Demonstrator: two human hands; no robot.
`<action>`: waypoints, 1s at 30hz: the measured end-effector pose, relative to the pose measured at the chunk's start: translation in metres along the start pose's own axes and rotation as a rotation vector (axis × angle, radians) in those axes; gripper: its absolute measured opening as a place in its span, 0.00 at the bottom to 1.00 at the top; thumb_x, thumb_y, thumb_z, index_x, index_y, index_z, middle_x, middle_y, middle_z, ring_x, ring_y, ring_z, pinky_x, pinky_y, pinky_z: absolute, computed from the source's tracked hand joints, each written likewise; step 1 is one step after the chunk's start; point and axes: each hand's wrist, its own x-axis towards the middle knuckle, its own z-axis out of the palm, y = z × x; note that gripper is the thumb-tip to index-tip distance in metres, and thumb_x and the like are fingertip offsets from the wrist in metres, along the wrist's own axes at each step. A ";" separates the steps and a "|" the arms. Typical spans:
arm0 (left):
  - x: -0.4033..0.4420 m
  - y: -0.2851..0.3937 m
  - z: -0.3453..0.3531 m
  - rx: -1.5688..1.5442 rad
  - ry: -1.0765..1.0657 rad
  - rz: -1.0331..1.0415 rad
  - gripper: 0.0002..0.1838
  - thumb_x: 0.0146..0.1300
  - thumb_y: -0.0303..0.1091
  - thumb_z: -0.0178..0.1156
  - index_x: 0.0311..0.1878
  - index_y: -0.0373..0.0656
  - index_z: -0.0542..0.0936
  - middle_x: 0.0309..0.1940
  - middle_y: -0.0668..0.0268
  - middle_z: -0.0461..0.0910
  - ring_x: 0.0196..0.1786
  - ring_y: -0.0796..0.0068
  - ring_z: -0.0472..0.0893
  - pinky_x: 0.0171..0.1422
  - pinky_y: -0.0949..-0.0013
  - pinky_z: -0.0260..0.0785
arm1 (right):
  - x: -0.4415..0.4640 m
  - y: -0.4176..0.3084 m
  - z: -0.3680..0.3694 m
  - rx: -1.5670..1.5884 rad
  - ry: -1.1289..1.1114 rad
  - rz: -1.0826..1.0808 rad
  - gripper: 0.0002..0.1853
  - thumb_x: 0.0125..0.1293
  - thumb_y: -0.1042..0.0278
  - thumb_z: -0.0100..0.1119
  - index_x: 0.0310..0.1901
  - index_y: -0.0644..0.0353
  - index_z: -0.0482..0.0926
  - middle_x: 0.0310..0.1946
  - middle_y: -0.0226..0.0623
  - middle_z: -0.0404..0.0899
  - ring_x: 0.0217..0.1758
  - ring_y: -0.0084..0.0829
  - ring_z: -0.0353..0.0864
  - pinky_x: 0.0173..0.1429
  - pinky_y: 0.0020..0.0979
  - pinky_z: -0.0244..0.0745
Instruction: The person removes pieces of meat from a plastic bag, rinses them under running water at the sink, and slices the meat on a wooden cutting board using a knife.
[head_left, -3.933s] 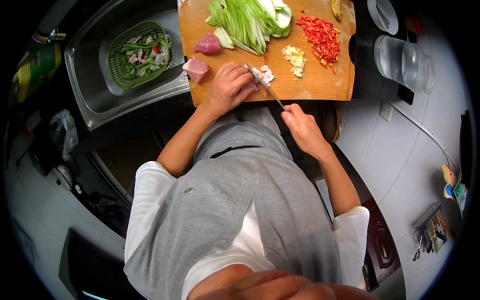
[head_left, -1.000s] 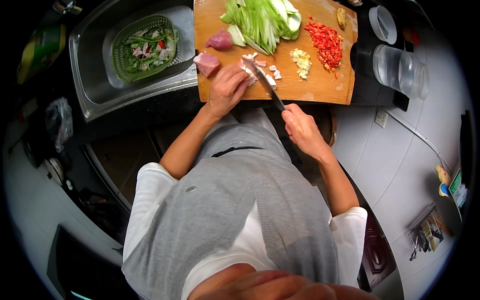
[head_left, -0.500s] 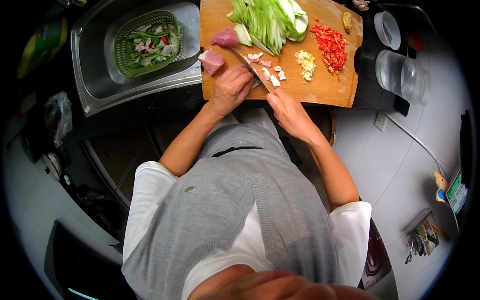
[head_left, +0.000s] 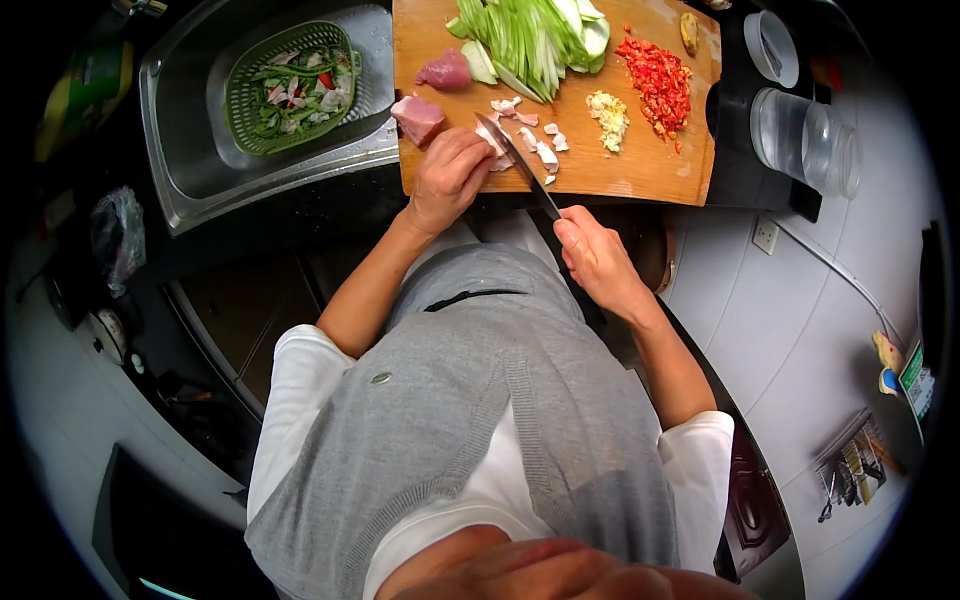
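My right hand [head_left: 592,252] is closed round the handle of a knife [head_left: 530,172], whose blade slants up and left over the wooden cutting board [head_left: 640,180]. Curled fingers of my left hand [head_left: 452,178] press on a piece of pale meat [head_left: 497,150] beside the blade. Small cut pieces [head_left: 547,155] lie right of the knife. Two pink meat chunks, one lower [head_left: 417,119] and one upper [head_left: 444,70], rest at the board's left. Sliced green vegetable [head_left: 530,45], minced garlic [head_left: 608,118] and chopped red chili [head_left: 657,85] are heaped farther back and right.
Left of the board, a green basket [head_left: 245,120] of vegetable scraps sits in the metal sink [head_left: 185,190]. A white bowl [head_left: 770,48] and a clear jar [head_left: 800,140] stand at the right. A brown root piece [head_left: 689,33] lies at the board's back right.
My right hand has drawn the knife back toward me and right, and its tip now points at the meat by my left fingers. More cut pieces lie on the board than in the earliest frame.
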 end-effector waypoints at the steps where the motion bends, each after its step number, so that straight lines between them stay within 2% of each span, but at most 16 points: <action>1: 0.001 0.000 0.000 -0.003 -0.005 -0.010 0.11 0.46 0.22 0.64 0.35 0.37 0.77 0.35 0.58 0.77 0.43 0.57 0.76 0.47 0.62 0.69 | 0.000 -0.001 0.001 -0.004 -0.014 0.010 0.20 0.69 0.54 0.43 0.44 0.67 0.68 0.22 0.50 0.73 0.29 0.50 0.76 0.35 0.40 0.68; 8: 0.003 0.000 0.002 0.003 -0.014 -0.019 0.11 0.46 0.22 0.63 0.35 0.37 0.77 0.36 0.59 0.77 0.43 0.59 0.76 0.48 0.62 0.69 | 0.010 -0.015 0.000 -0.153 -0.047 0.023 0.19 0.69 0.55 0.41 0.41 0.68 0.67 0.23 0.54 0.73 0.32 0.55 0.75 0.35 0.43 0.67; 10: 0.003 -0.001 0.002 0.001 -0.039 -0.021 0.10 0.47 0.23 0.63 0.35 0.37 0.77 0.36 0.59 0.77 0.44 0.58 0.76 0.48 0.63 0.69 | 0.022 -0.005 0.005 -0.158 0.013 -0.170 0.18 0.70 0.56 0.41 0.42 0.66 0.68 0.20 0.46 0.68 0.22 0.42 0.68 0.31 0.37 0.65; 11: 0.002 -0.001 0.002 0.000 -0.038 -0.022 0.10 0.47 0.23 0.63 0.35 0.37 0.77 0.36 0.59 0.77 0.44 0.58 0.76 0.48 0.63 0.69 | 0.030 -0.007 0.006 -0.158 0.012 -0.169 0.18 0.70 0.56 0.41 0.42 0.66 0.68 0.20 0.46 0.68 0.22 0.42 0.68 0.31 0.37 0.65; 13: 0.002 -0.001 0.002 0.018 -0.061 -0.022 0.11 0.47 0.23 0.63 0.35 0.37 0.77 0.36 0.59 0.77 0.44 0.59 0.76 0.48 0.63 0.69 | 0.044 -0.013 0.009 -0.188 0.011 -0.171 0.17 0.70 0.56 0.42 0.40 0.66 0.67 0.23 0.50 0.69 0.27 0.49 0.68 0.35 0.41 0.65; 17: 0.002 -0.002 0.002 0.028 -0.053 0.003 0.11 0.47 0.23 0.63 0.36 0.37 0.77 0.36 0.59 0.77 0.44 0.58 0.76 0.48 0.63 0.69 | 0.041 -0.012 0.010 -0.181 0.001 -0.111 0.17 0.69 0.57 0.42 0.39 0.66 0.67 0.24 0.51 0.68 0.28 0.50 0.68 0.36 0.42 0.65; 19: 0.000 -0.005 0.003 0.026 -0.048 0.016 0.10 0.47 0.24 0.63 0.36 0.37 0.77 0.36 0.59 0.77 0.43 0.58 0.76 0.48 0.63 0.69 | 0.027 0.007 0.010 -0.148 0.066 -0.177 0.16 0.70 0.56 0.41 0.37 0.64 0.67 0.21 0.44 0.67 0.21 0.40 0.67 0.29 0.36 0.65; 20: 0.000 -0.003 0.001 0.025 -0.043 0.017 0.10 0.47 0.24 0.63 0.36 0.37 0.77 0.36 0.59 0.77 0.43 0.58 0.76 0.48 0.63 0.69 | 0.022 0.010 0.003 -0.153 0.066 -0.179 0.16 0.70 0.56 0.41 0.37 0.64 0.67 0.21 0.44 0.67 0.21 0.40 0.67 0.29 0.36 0.65; 22: 0.002 0.004 -0.006 -0.043 -0.005 -0.033 0.10 0.48 0.23 0.64 0.36 0.37 0.77 0.36 0.59 0.77 0.43 0.58 0.76 0.48 0.63 0.69 | 0.011 0.014 -0.007 0.045 -0.050 0.150 0.19 0.69 0.53 0.41 0.41 0.65 0.69 0.18 0.42 0.69 0.21 0.35 0.70 0.29 0.35 0.65; 23: 0.001 0.002 -0.007 -0.042 -0.002 -0.027 0.10 0.48 0.23 0.64 0.36 0.37 0.77 0.36 0.59 0.77 0.43 0.58 0.76 0.48 0.63 0.69 | 0.006 0.010 -0.007 0.069 0.007 0.160 0.19 0.69 0.54 0.42 0.43 0.64 0.70 0.16 0.35 0.65 0.19 0.23 0.65 0.27 0.29 0.64; 24: -0.003 -0.001 -0.009 -0.029 0.004 -0.030 0.10 0.48 0.23 0.64 0.36 0.37 0.77 0.36 0.59 0.77 0.43 0.58 0.76 0.48 0.63 0.69 | 0.004 0.005 -0.008 0.069 0.007 0.159 0.19 0.69 0.54 0.42 0.43 0.64 0.70 0.16 0.35 0.65 0.19 0.23 0.65 0.27 0.29 0.64; 26: -0.009 -0.002 -0.010 -0.015 0.000 -0.041 0.10 0.48 0.23 0.64 0.36 0.36 0.77 0.36 0.59 0.77 0.42 0.58 0.76 0.48 0.63 0.69 | 0.000 -0.002 -0.006 0.033 0.065 0.042 0.19 0.69 0.53 0.42 0.43 0.65 0.70 0.17 0.39 0.68 0.20 0.29 0.69 0.29 0.32 0.66; 27: -0.008 -0.003 -0.008 -0.018 -0.005 -0.023 0.10 0.48 0.22 0.64 0.35 0.36 0.77 0.36 0.59 0.77 0.42 0.58 0.76 0.48 0.63 0.69 | 0.001 -0.002 -0.002 0.011 0.061 -0.021 0.20 0.69 0.53 0.43 0.43 0.66 0.69 0.20 0.45 0.71 0.24 0.40 0.73 0.32 0.35 0.67; 28: -0.007 -0.003 -0.007 -0.021 -0.007 -0.002 0.10 0.47 0.22 0.64 0.35 0.36 0.77 0.37 0.59 0.77 0.42 0.58 0.76 0.48 0.63 0.69 | 0.003 -0.002 0.001 0.015 0.064 -0.022 0.20 0.69 0.53 0.43 0.43 0.66 0.69 0.20 0.45 0.71 0.24 0.40 0.73 0.32 0.35 0.67; 30: -0.004 -0.003 -0.006 -0.022 -0.012 0.000 0.10 0.47 0.22 0.64 0.35 0.36 0.77 0.37 0.59 0.77 0.43 0.58 0.76 0.48 0.63 0.69 | 0.006 -0.003 0.005 -0.039 -0.002 -0.031 0.21 0.69 0.53 0.43 0.44 0.67 0.69 0.23 0.51 0.73 0.29 0.49 0.75 0.35 0.39 0.68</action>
